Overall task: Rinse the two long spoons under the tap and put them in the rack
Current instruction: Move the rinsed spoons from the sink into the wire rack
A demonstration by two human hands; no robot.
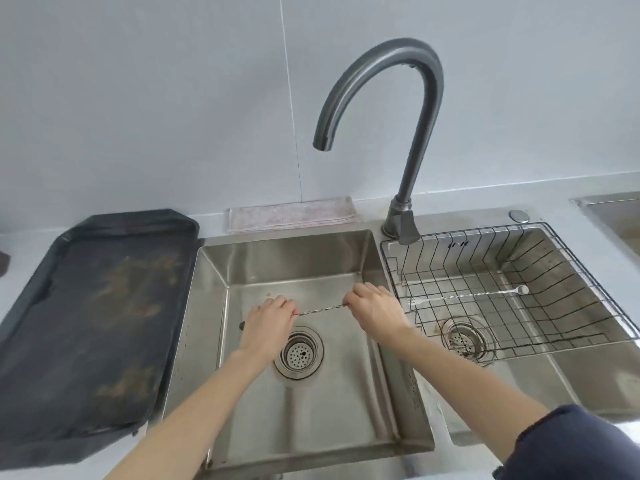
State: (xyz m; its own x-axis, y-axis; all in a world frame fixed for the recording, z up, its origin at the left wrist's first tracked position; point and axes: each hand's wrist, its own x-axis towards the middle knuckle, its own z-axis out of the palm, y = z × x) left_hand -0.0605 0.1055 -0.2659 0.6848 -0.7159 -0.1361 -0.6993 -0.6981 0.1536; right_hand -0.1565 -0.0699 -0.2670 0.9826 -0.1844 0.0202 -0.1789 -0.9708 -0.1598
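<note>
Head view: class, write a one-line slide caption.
Both hands hold a twisted spoon over the sink; another lies in the rack.

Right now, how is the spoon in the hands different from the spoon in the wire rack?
The held spoon is gripped at both ends by the left hand and right hand over the left sink; the rack spoon lies untouched in the rack. The held spoon's ends are hidden; the rack spoon's small bowl shows. Both are long, thin, twisted metal.

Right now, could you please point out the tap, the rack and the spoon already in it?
tap (420, 119): head view, on its upright neck.
rack (585, 271): head view, on its right wire wall.
spoon (464, 296): head view, on its twisted stem.
</note>
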